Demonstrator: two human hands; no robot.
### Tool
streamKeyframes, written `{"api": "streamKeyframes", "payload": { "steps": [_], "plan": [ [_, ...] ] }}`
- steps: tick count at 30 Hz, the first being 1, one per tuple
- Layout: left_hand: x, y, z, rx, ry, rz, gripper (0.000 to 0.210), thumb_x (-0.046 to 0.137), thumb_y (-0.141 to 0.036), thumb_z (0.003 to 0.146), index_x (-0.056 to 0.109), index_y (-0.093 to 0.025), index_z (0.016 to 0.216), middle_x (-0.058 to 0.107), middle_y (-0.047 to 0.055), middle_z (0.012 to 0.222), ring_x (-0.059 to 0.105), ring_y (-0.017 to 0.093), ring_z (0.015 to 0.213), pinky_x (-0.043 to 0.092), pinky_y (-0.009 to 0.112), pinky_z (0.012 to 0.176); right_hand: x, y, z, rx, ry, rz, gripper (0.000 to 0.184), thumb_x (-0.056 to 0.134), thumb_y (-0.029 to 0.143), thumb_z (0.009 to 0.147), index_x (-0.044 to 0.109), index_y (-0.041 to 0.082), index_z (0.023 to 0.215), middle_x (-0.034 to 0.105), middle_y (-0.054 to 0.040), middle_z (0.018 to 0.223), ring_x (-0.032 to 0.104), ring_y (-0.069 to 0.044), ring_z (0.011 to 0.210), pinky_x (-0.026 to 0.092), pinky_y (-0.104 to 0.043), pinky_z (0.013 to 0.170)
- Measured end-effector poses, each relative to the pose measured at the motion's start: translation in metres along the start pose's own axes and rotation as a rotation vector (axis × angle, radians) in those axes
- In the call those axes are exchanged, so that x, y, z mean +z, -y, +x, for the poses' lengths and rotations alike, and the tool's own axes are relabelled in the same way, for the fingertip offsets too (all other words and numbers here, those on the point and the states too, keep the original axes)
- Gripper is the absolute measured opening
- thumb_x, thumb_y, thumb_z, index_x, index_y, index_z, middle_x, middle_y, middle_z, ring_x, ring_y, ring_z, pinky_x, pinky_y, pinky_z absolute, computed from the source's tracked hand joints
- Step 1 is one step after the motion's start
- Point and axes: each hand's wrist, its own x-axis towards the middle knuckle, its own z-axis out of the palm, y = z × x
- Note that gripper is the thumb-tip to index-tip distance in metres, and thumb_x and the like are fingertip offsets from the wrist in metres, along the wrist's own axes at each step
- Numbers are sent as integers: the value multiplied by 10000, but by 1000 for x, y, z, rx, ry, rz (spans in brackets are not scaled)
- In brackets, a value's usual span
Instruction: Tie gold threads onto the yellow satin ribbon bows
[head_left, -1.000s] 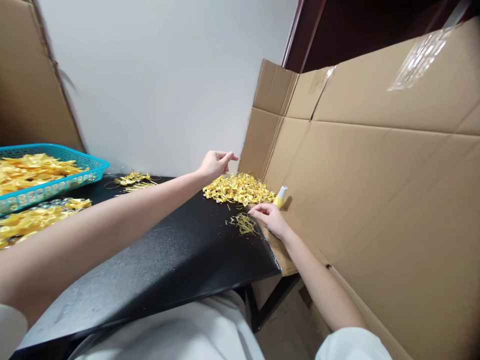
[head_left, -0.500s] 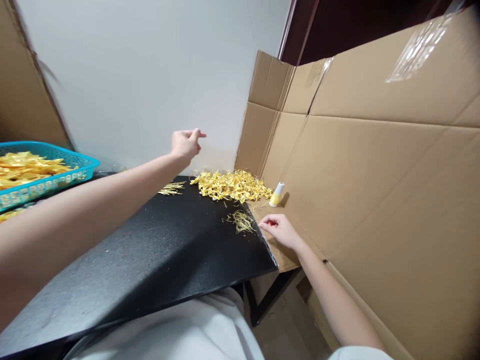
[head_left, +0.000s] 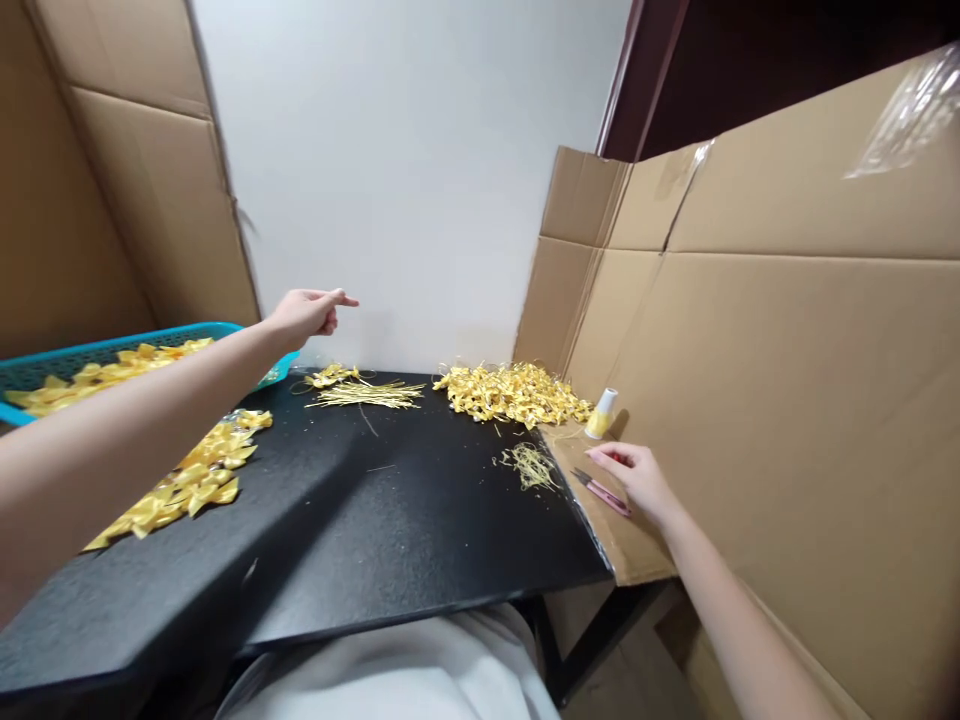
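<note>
My left hand (head_left: 309, 312) is raised over the far side of the black table, its index finger stretched forward and its other fingers curled in. Anything pinched there is too fine to make out. Below it lie a bundle of gold ties (head_left: 371, 395) and a few yellow bows (head_left: 330, 375). My right hand (head_left: 637, 478) is closed above the cardboard strip at the table's right edge, with a bit of red showing between the fingers. Pink thread snips (head_left: 602, 493) lie just under it. A white thread cone (head_left: 601, 414) with yellow thread stands beyond that hand.
A big heap of yellow bows (head_left: 514, 393) lies at the back, with thread scraps (head_left: 531, 466) in front. More bows (head_left: 187, 485) lie in rows at left, near a blue basket (head_left: 82, 355) of bows. A cardboard wall (head_left: 810, 400) bounds the right side.
The view has swung left. My left hand has moved left, and its index finger now points out straighter. The snips beneath my right hand now show.
</note>
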Motion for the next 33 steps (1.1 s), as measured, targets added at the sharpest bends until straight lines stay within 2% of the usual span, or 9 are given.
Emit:
{"api": "streamKeyframes", "payload": {
  "steps": [5, 9, 11, 13, 17, 22, 28, 31, 33],
  "plan": [
    [7, -1, 6, 65, 110, -106, 255, 537, -289, 894, 706, -152, 762, 496, 0, 536, 411, 92, 475, 350, 227, 468, 3, 17, 25, -141, 68, -130, 385, 639, 510, 731, 762, 153, 807, 734, -108, 801, 635, -238, 744, 486, -359, 715],
    [39, -24, 5, 141, 204, -100, 253, 567, -312, 869, 729, -158, 749, 555, 38, 579, 437, 103, 474, 356, 255, 476, 24, 15, 43, -196, 263, -298, 310, 592, 398, 809, 766, 157, 897, 720, -88, 817, 620, -203, 750, 467, -336, 728],
    [59, -41, -1, 176, 245, -96, 245, 574, -316, 868, 743, -157, 790, 580, 56, 607, 451, 105, 489, 364, 263, 493, 33, 11, 51, -163, 416, -420, 286, 663, 311, 763, 755, 160, 989, 685, -47, 728, 582, -165, 662, 450, -310, 685],
    [80, -58, -8, 204, 290, -87, 259, 586, -336, 868, 754, -143, 825, 593, 74, 625, 475, 111, 516, 377, 273, 518, 37, 9, 57, -144, 467, -491, 339, 700, 261, 732, 735, 160, 1054, 645, -13, 660, 534, -137, 595, 429, -292, 652],
    [124, -94, -22, 275, 374, -101, 299, 586, -358, 880, 761, -117, 906, 610, 97, 688, 550, 137, 606, 400, 299, 574, 30, 16, 64, -219, 330, -448, 230, 627, 253, 790, 753, 157, 957, 675, -39, 739, 550, -138, 658, 426, -285, 701],
    [171, -121, -37, 325, 484, -140, 340, 564, -381, 899, 753, -103, 952, 644, 116, 743, 616, 176, 695, 425, 316, 613, 4, 19, 57, -190, 180, -421, 293, 577, 327, 797, 740, 117, 919, 565, 2, 575, 401, -107, 512, 324, -246, 546],
    [223, -86, -66, 260, 594, -137, 355, 505, -369, 915, 732, -119, 1025, 720, 148, 909, 619, 149, 665, 458, 279, 590, -23, -1, 27, -106, 131, -430, 322, 579, 382, 798, 684, 123, 958, 496, 28, 567, 395, -121, 528, 328, -259, 567],
    [242, -58, -80, 270, 748, 4, 431, 429, -410, 916, 672, -167, 1175, 707, 137, 1123, 659, 198, 881, 498, 285, 690, -29, -16, 15, -86, 134, -518, 303, 509, 365, 860, 604, 150, 1051, 567, 2, 668, 485, -150, 597, 377, -271, 611],
    [248, -43, -83, 346, 924, 232, 435, 533, -397, 837, 652, -214, 1213, 640, 97, 1274, 614, 231, 1101, 481, 304, 869, -30, -28, 11, -97, 119, -594, 231, 426, 278, 902, 595, 161, 1007, 634, -54, 817, 558, -173, 721, 411, -289, 688]
  ]
}}
